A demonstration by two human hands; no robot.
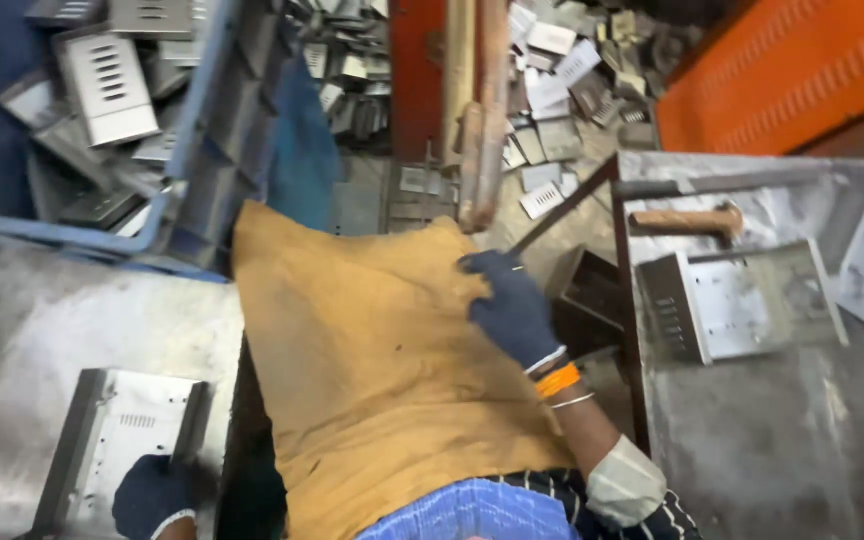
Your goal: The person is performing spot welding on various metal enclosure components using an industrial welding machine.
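On the bench, left hand [152,497] fingers touch bracket [122,440].

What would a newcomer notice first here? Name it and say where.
The tan cloth spread down the middle, with the gloved right hand resting on its upper edge. At bottom left, the gloved left hand grips a bent metal panel on the grey table. A hammer lies on the right bench.

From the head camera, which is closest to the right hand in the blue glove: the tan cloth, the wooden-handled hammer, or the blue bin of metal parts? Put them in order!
From the right hand:
1. Tan cloth, touched, just left of it.
2. Wooden-handled hammer, on the bench to its right.
3. Blue bin, far upper left.
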